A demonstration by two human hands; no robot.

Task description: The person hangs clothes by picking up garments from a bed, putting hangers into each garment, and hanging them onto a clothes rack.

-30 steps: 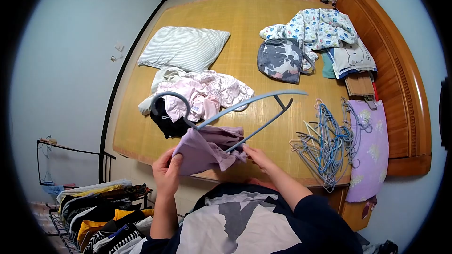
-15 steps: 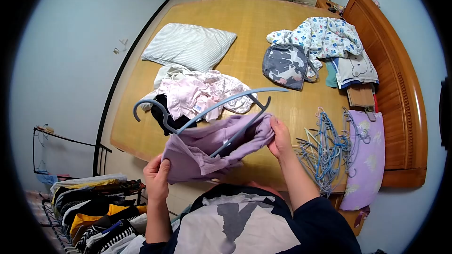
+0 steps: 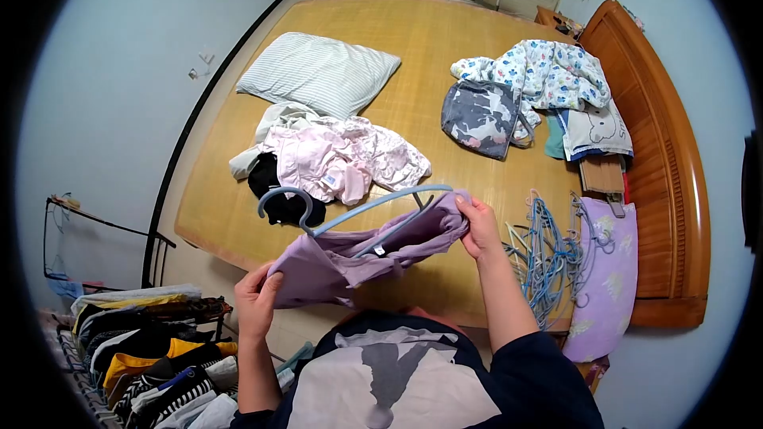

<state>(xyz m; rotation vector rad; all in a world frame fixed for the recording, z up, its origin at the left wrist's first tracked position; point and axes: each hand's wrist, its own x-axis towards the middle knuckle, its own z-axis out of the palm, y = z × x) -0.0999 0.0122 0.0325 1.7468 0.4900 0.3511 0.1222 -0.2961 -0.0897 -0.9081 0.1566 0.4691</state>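
Observation:
A purple garment [image 3: 314, 272] is stretched between my two hands in front of my body. My left hand [image 3: 255, 300] pinches its left edge. At the upper right, my right hand [image 3: 479, 228] grips the cloth beside the end of a blue-grey clothes hanger [image 3: 373, 208]. The hanger sits partly inside the garment's opening. Its hook points left and its right arm reaches the cloth near my right fingers. A small white label shows inside the opening. The hanger's left end is hidden in the fabric.
On the bed mat [image 3: 413, 71] lie a pale pink clothes pile [image 3: 334, 159], a black item [image 3: 266, 191], a striped pillow [image 3: 318, 71], a grey patterned cushion [image 3: 479, 115] and tangled hangers [image 3: 548, 254]. A rack of hanging clothes [image 3: 151, 349] stands at lower left; the wooden headboard [image 3: 660, 175] is at right.
The hanger's right end has dropped into the garment's opening near my right hand. My right hand has moved slightly right, and the hook has shifted right and down.

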